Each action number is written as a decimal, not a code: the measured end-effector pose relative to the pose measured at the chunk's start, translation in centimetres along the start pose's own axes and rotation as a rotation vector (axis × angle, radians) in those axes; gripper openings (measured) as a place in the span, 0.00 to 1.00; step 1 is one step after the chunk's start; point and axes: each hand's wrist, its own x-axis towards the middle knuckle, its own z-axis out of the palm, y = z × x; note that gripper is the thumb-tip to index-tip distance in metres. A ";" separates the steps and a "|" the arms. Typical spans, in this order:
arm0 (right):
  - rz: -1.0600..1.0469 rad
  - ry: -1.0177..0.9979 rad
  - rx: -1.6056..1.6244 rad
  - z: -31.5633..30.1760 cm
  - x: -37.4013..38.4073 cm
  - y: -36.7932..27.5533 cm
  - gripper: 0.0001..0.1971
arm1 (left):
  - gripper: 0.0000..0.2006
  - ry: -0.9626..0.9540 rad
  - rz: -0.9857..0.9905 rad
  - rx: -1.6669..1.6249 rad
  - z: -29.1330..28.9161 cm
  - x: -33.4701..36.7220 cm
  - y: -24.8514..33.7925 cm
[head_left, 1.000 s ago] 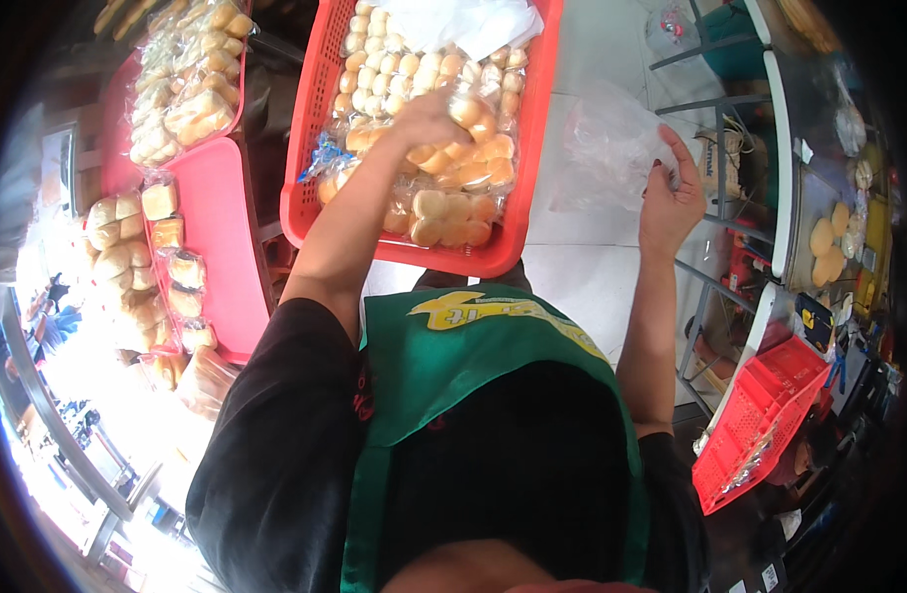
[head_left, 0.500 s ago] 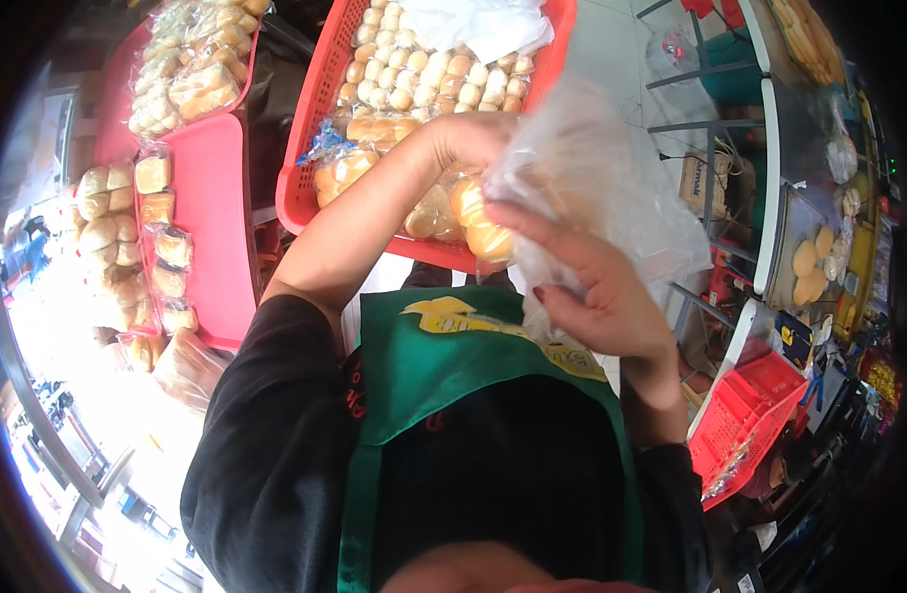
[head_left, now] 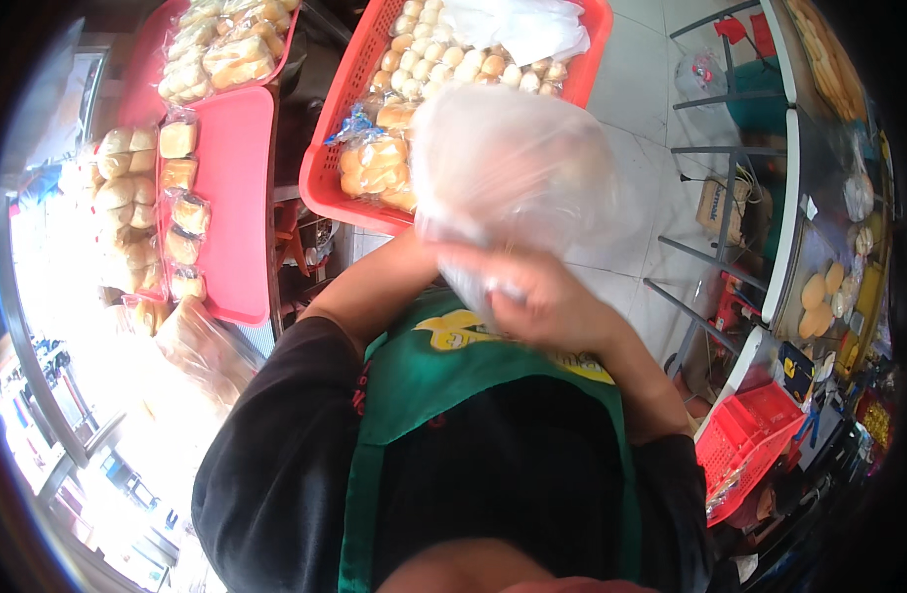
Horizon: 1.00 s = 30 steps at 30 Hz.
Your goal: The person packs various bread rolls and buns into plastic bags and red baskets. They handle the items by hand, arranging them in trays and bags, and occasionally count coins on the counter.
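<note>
A translucent plastic bag (head_left: 463, 148) is spread out in front of me, over the near part of a red basket (head_left: 320, 183). My left forearm runs up into its mouth, and my left hand (head_left: 532, 153) shows only as a blurred shape through the film. Its fingers, and anything in them, cannot be made out. Close to my left wrist, my right hand (head_left: 547, 301) is closed on the gathered rim of the bag. Packed bread rolls (head_left: 374, 168) and rows of small round buns (head_left: 438, 59) lie in the basket beyond.
White plastic bags (head_left: 522, 30) lie on the buns. To the left, pink trays (head_left: 241, 212) carry wrapped loaves (head_left: 181, 176). At right stand metal-legged stools (head_left: 715, 104), a counter with flat round breads (head_left: 814, 301) and a red crate (head_left: 750, 425).
My left hand has gone inside the bag, which now covers it to the wrist. The yellow bread pack seen beside that hand is no longer visible. My right hand has moved left and lower.
</note>
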 end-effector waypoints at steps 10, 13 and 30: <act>0.404 0.118 -0.724 -0.7 -5.8 7.8 0.13 | 0.21 0.234 -0.141 -0.425 -5.6 5.2 -2.6; 0.465 0.197 -0.298 1.0 -5.9 5.5 0.13 | 0.21 0.260 -0.106 -0.396 -4.9 5.9 -2.2; -0.150 0.914 0.787 -4.9 -11.6 0.7 0.13 | 0.21 0.218 0.035 -0.129 5.3 8.0 -0.9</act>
